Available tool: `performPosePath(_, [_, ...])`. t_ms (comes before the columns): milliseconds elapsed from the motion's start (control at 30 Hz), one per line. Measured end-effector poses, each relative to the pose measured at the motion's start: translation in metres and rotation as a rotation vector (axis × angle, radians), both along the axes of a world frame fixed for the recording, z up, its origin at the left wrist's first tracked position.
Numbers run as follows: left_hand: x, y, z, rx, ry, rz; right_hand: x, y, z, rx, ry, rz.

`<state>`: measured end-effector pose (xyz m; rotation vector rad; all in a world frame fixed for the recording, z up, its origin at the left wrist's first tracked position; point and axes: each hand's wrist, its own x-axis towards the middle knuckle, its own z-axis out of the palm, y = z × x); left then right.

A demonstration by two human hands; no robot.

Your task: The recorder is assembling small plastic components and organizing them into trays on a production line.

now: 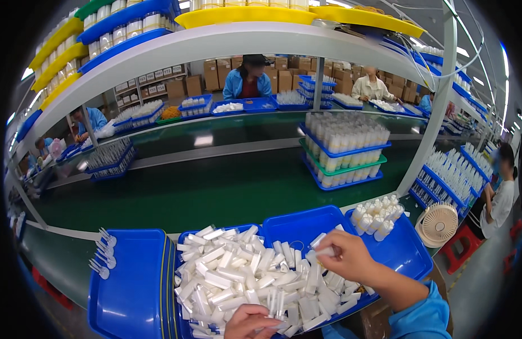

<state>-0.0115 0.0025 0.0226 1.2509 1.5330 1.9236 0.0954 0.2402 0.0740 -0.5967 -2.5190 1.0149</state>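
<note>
Low in the middle, my left hand [251, 323] is closed around a pronged piece [277, 305] with several thin white sticks pointing up. My right hand [347, 257] is held over the right part of a heap of white plastic tubes [227, 265]. Its fingers are pinched on a small whitish tube [325, 252], partly hidden by them. The heap fills a blue tray in front of me. On the left, similar pronged pieces [105, 254] with round bases stand along the edge of a blue tray [128, 282].
Behind the heap lies another blue tray [295, 220]. At right, a blue tray [410, 254] bears upright white capped tubes [378, 217]. A beige fan [437, 225] stands beyond it. Stacked trays [346, 150] sit on the green conveyor [216, 192]. A shelf bar [216, 42] crosses above; co-workers sit opposite.
</note>
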Motion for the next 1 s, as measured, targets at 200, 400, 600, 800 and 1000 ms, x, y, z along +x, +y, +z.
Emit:
performPosePath(200, [0.002,0.018,0.008,0.068,0.213,-0.051,0.029,-0.04,-0.015,-1.039,0.563,0.061])
performPosePath(400, [0.011,0.022,0.001,0.162,0.224,-0.185,0.026,-0.052,-0.031,-1.174,0.6,0.025])
performPosePath(600, [0.015,0.023,0.0,0.159,0.234,-0.16,0.023,-0.051,-0.034,-1.353,0.601,0.075])
performPosePath(800, [0.017,0.026,0.001,0.071,0.158,-0.167,0.023,-0.048,-0.037,-1.434,0.613,0.038])
performPosePath(1000, [0.015,0.026,-0.002,0.015,0.094,-0.191,0.037,-0.038,-0.025,-0.572,0.23,0.065])
